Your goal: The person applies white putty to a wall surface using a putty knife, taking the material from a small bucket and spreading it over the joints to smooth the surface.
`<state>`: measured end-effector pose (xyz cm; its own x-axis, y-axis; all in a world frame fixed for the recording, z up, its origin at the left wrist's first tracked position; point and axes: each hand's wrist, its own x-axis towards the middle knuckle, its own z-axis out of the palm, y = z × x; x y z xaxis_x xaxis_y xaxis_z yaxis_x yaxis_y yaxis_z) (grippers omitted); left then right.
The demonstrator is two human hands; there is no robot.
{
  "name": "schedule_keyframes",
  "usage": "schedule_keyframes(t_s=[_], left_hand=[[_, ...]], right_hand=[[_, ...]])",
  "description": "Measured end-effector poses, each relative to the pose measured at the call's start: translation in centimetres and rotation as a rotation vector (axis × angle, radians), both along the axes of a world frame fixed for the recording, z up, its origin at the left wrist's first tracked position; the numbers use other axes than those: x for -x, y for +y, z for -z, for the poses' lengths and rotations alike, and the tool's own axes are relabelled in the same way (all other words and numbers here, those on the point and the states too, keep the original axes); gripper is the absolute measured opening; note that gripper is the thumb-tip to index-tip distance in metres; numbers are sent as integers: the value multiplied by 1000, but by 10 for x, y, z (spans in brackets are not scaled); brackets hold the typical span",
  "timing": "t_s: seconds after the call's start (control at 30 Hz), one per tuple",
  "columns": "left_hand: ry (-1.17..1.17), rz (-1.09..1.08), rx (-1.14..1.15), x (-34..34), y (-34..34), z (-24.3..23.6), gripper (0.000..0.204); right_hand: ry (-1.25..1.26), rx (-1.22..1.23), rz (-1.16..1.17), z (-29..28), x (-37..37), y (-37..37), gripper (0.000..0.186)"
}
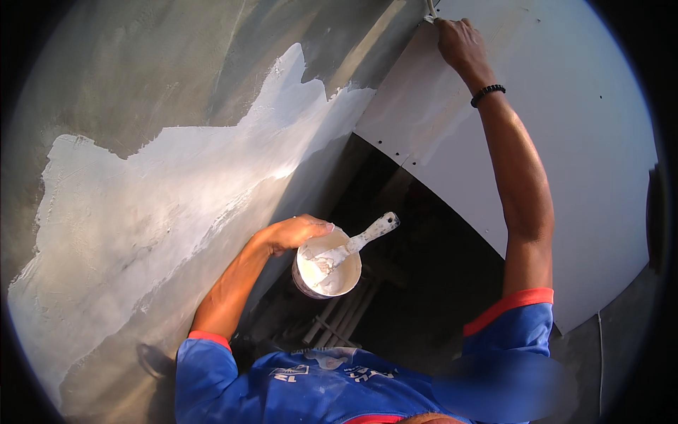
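Observation:
My left hand (299,230) grips the rim of a small pot (351,279) of white paste, held at chest height. A paste-smeared knife (371,230) rests in the pot, its holed handle sticking out to the upper right. My right hand (460,49) is raised high at the corner where the pale board (558,162) meets the wall, fingers closed around a narrow pale tool (431,10), only partly visible. A dark bead bracelet (487,92) circles that wrist.
The grey wall (141,71) on the left carries a large uneven patch of white coating (155,198). Several dark screw heads dot the board's edges. Pale bars (339,321) lie in the dark space below the pot. A thin white cord (600,353) runs down at the lower right.

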<state>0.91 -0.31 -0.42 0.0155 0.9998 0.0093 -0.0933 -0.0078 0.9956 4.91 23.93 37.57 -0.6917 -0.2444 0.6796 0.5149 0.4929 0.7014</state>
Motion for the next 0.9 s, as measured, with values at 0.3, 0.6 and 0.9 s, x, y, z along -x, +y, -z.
schedule_keyframes(t_s=[0.3, 0.6, 0.9], left_hand=[[-51, -14, -16, -1, 0, 2, 42], [-72, 11, -37, 2, 4, 4, 41], [-50, -1, -43, 1, 3, 3, 42]], right_hand=[[-180, -58, -20, 87, 2, -3, 11], [-311, 35, 81, 206, -3, -21, 15], [-338, 534, -43, 208, -28, -30, 19]])
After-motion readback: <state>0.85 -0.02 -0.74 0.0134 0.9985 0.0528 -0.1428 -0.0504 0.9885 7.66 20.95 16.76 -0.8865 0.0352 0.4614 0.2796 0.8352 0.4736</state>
